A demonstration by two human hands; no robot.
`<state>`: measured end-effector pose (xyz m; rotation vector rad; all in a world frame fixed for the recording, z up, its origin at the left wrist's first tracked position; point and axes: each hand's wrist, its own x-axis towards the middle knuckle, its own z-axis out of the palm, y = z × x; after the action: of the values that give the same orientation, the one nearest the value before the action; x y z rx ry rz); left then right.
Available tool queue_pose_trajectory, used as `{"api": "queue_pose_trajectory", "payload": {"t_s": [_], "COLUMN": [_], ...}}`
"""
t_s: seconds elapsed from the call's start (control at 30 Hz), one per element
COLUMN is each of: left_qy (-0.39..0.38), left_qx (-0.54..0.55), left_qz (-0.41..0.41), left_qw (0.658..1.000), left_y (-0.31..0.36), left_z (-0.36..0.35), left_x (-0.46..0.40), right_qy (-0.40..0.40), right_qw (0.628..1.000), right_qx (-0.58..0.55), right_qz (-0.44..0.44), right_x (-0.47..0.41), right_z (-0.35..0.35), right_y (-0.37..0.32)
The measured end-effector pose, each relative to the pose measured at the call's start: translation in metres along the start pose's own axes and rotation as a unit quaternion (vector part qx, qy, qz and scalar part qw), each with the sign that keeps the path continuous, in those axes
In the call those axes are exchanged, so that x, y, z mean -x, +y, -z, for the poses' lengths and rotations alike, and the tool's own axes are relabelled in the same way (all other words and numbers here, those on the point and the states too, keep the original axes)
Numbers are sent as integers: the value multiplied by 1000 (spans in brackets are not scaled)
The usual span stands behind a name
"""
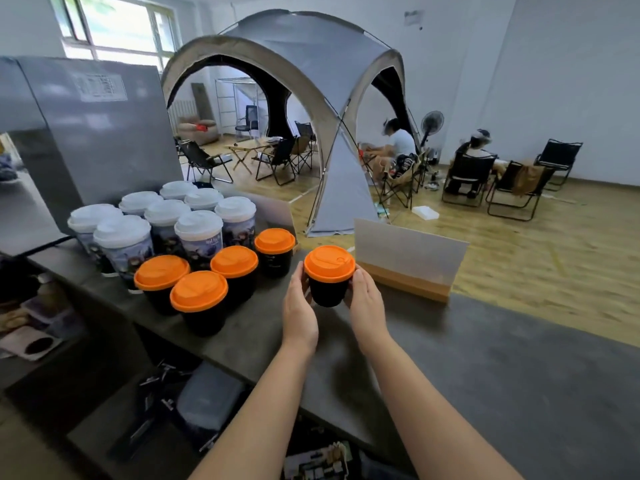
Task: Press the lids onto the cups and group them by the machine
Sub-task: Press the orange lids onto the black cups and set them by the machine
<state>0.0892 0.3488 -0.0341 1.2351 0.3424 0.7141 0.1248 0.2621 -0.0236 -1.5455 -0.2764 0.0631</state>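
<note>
Head view. The dark grey counter [485,368] runs from the lower right toward the upper left, where the grey machine [93,133] stands at its far left end.

Both hands meet at one black cup [327,289] that carries an orange lid [329,264]. The left hand [300,306] lies against the cup's left side; the right hand [365,303] lies against its right side. The fingers of both hands curve round the cup wall below the lid rim and grasp it. The cup stands upright near the far edge of the counter, just beside the wooden-based sign holder [410,258] on its right. Whether its base touches the counter cannot be told.

To the left of the held cup, four more black cups with orange lids [214,282] stand upright in a loose cluster toward the near edge of the counter. Behind them, at the foot of the machine, the tall printed cups with white lids [166,220] stand packed close together, every lid seated.

Beyond the far edge of the counter, a grey dome tent [311,81] stands on the wooden floor [519,265], with folding chairs [467,174] around it.
</note>
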Motion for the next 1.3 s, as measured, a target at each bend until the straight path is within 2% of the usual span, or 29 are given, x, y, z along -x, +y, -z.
{"api": "queue_pose_trajectory", "payload": {"t_s": [0.3, 0.47, 0.7, 0.77, 0.9, 0.97, 1.1, 1.3], "left_qy": [-51, -68, -89, -59, 71, 88, 36, -106], "left_qx": [42, 68, 82, 60, 32, 27, -6, -116], "left_qz": [69, 86, 94, 100, 53, 26, 1, -60], "left_qw": [995, 992, 988, 991, 996, 995, 999, 986], "left_y": [-26, -33, -39, -34, -8, 8, 25, 31], "left_z": [12, 13, 16, 19, 24, 24, 20, -8], "left_x": [-76, -87, -89, -84, -60, -45, -32, -10], "right_qy": [30, 51, 58, 66, 120, 136, 138, 152], "right_qw": [998, 995, 996, 995, 989, 988, 989, 987], "right_qx": [-23, -56, -17, -10, -11, -12, -22, -42], "right_qz": [-47, -72, -59, -72, -83, -74, -53, 0], "right_x": [-48, -61, -58, -56, -44, -33, -14, 20], "right_z": [-41, -50, -51, -50, -40, -31, -9, 41], "right_y": [19, 27, 31, 29, 23, 17, -3, -33]}}
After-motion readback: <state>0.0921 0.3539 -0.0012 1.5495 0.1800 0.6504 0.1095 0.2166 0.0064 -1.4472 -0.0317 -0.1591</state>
